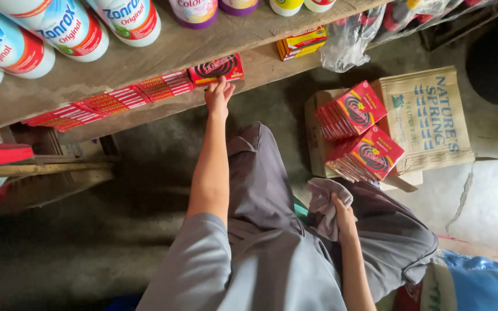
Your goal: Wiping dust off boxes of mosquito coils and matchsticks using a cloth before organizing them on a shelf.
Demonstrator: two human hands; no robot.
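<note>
On the wooth shelf edge [145, 63] my left hand [218, 95] has fingertips pressed on the end red mosquito-coil box [216, 69] of the row, while my right hand [344, 216] grips a grey cloth [324, 201] at my lap.

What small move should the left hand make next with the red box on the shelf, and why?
Probably nudge the red box flush against the row of red boxes. The left hand touches its near edge, and it lies flat on the wooden shelf at the row's end. The right hand holds a grey cloth.
</note>
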